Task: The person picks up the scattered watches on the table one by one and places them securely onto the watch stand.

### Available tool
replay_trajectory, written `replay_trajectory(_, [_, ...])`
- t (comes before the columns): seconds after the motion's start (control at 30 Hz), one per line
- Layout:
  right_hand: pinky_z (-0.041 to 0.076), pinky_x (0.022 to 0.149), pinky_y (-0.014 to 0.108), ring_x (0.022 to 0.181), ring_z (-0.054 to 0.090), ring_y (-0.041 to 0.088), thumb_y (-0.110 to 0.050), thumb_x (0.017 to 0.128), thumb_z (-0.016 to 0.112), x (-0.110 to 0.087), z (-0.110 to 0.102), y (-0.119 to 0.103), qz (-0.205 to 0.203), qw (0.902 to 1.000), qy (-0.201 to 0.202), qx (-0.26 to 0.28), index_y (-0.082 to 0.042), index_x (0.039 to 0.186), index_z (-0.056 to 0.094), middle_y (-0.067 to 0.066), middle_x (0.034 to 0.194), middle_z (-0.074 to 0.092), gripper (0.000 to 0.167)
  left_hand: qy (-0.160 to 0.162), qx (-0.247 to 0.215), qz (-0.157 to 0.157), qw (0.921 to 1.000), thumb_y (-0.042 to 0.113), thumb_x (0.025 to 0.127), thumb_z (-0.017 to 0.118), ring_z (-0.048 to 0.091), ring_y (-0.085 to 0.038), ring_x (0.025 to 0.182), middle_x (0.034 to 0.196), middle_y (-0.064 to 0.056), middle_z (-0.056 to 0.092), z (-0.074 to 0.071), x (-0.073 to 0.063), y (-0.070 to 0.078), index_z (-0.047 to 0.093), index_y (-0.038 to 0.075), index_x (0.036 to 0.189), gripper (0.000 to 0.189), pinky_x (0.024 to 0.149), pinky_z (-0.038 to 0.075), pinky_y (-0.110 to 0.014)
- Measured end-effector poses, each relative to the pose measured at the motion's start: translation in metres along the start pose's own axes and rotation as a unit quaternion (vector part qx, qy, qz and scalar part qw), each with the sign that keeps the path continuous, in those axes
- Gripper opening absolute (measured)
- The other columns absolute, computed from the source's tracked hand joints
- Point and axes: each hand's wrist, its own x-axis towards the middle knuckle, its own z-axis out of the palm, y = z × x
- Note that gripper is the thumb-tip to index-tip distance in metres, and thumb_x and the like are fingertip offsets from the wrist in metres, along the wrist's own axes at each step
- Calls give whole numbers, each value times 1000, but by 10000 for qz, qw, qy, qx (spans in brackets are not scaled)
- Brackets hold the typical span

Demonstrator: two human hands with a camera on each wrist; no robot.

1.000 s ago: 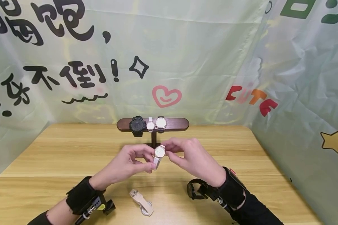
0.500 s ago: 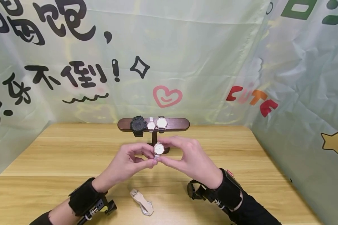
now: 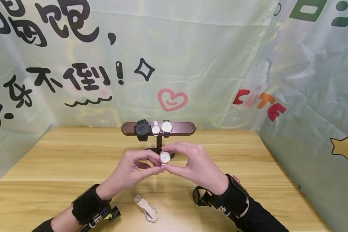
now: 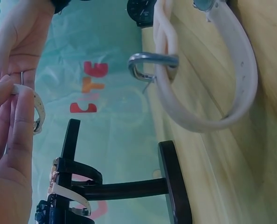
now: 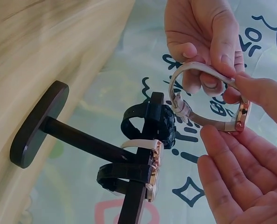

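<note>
Both hands hold one small wristwatch (image 3: 164, 157) with a white strap and a rose-gold case, its round dial facing up toward the head camera. My left hand (image 3: 133, 169) pinches the strap from the left. My right hand (image 3: 195, 162) grips the case between thumb and fingers. In the right wrist view the strap (image 5: 194, 66) forms a closed loop off the table. Just behind the hands is a dark wooden watch stand (image 3: 184, 128). Its bar carries a bulky black watch (image 3: 142, 128), a small white-strapped watch (image 3: 155, 130) and a dark-strapped watch with a pale dial (image 3: 166, 126).
A beige-strapped watch (image 3: 143, 204) lies on the wooden table (image 3: 61, 154) in front of the hands. Another watch, black (image 3: 196, 196), lies by the right wrist, partly hidden by the wrist camera. Printed cloth (image 3: 208, 64) hangs behind the table and on the right.
The right thumb has moved down and left to the watch's lower edge, and the right fingers reach its top. The watch has turned a little more upright and face-on.
</note>
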Motion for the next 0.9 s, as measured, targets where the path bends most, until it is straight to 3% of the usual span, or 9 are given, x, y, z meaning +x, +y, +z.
replay_trajectory(0.47, [66, 93, 29, 107, 79, 14, -20, 88, 91, 1, -5, 5, -27, 10000, -87, -22, -5, 124, 78, 5, 117, 82, 41, -60, 550, 78, 9984, 3, 93, 83, 75, -8, 88, 100, -2, 81, -8, 2, 1, 80, 16, 106, 18, 73, 69, -30])
replay_trajectory(0.67, [66, 89, 31, 105, 79, 13, -23, 87, 92, 3, -12, 8, 144, 9997, -55, -197, -8, 124, 79, 1, 113, 83, 41, 115, 1019, 186, 9946, 0, 93, 81, 73, -7, 87, 103, -3, 81, -22, 4, 2, 80, 12, 108, 20, 74, 68, -27])
replay_trajectory(0.9, [63, 81, 29, 103, 80, 14, -22, 88, 91, 3, -20, 15, 257, 9990, 46, -357, -9, 123, 80, 0, 112, 83, 39, 571, 1743, 407, 9822, -6, 88, 83, 76, -8, 92, 103, -1, 81, -40, 9, 7, 79, 14, 106, 26, 77, 67, -22])
